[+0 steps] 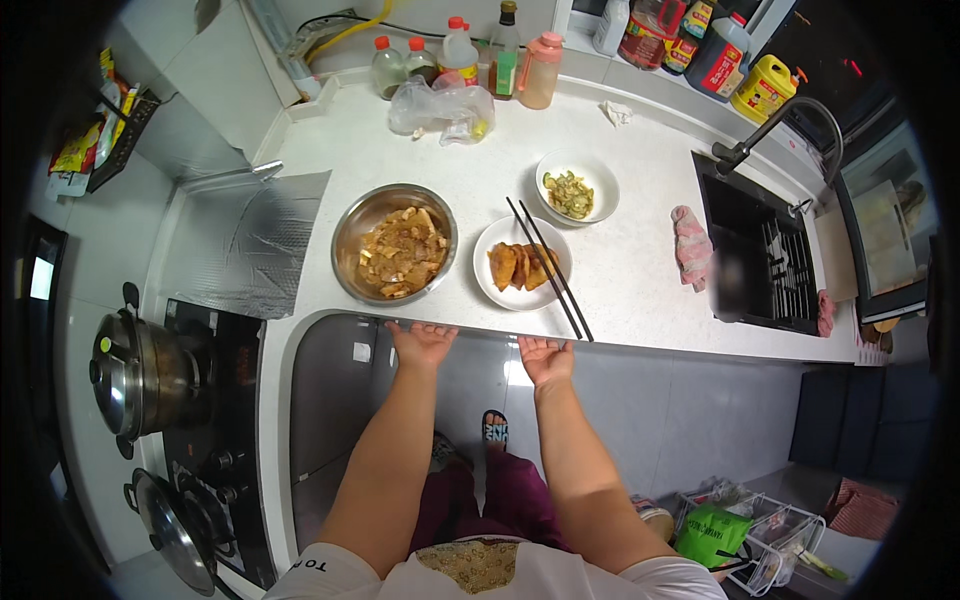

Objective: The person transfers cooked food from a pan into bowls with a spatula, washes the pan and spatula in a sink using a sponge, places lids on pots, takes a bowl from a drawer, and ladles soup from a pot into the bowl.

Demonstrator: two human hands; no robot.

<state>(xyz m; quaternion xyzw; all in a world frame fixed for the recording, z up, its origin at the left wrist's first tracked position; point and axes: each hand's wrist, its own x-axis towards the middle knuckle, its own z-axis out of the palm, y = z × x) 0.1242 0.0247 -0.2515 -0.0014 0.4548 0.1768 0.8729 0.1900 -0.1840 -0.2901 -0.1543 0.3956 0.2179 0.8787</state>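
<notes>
My left hand rests palm down on the front edge of the white counter, fingers spread and holding nothing. My right hand lies the same way a little to the right. Just beyond the left hand stands a steel bowl of brown saucy food. A white plate with fried brown pieces sits beyond the right hand. A pair of black chopsticks lies across that plate, their near ends reaching the counter edge by my right hand. Farther back is a small white bowl with greenish food.
A black sink with a dark tap lies at the right, a pink cloth beside it. Bottles and a clear plastic bag line the back wall. On the left, a steel pot sits on a black stove.
</notes>
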